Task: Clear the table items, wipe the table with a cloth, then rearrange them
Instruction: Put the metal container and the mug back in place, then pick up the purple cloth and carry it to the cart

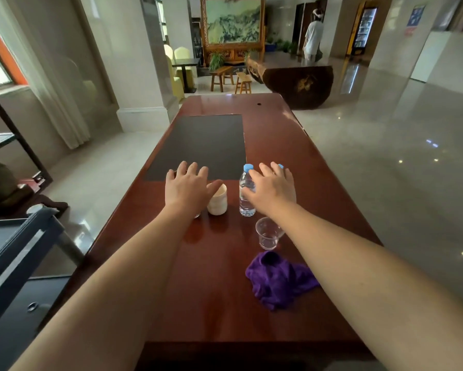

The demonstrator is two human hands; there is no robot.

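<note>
On the reddish wooden table (pixel 214 298) stand a cream cup (pixel 217 200), a clear water bottle with a blue cap (pixel 246 191) and an empty clear glass (pixel 268 233). A crumpled purple cloth (pixel 278 279) lies near the front right. My left hand (pixel 188 189) hovers with fingers spread just left of the cream cup, over something small and mostly hidden. Spread the same way, my right hand (pixel 273 186) floats beside the bottle, its thumb near the bottle's side. A second blue cap (pixel 280 166) peeks out behind its fingers. Neither hand holds anything.
A dark mat (pixel 201 145) covers the table's far left half. A grey cart (pixel 16 253) stands at the left, close to the table edge. Glossy floor lies to the right. A person stands far back by a dark wooden counter (pixel 300 81).
</note>
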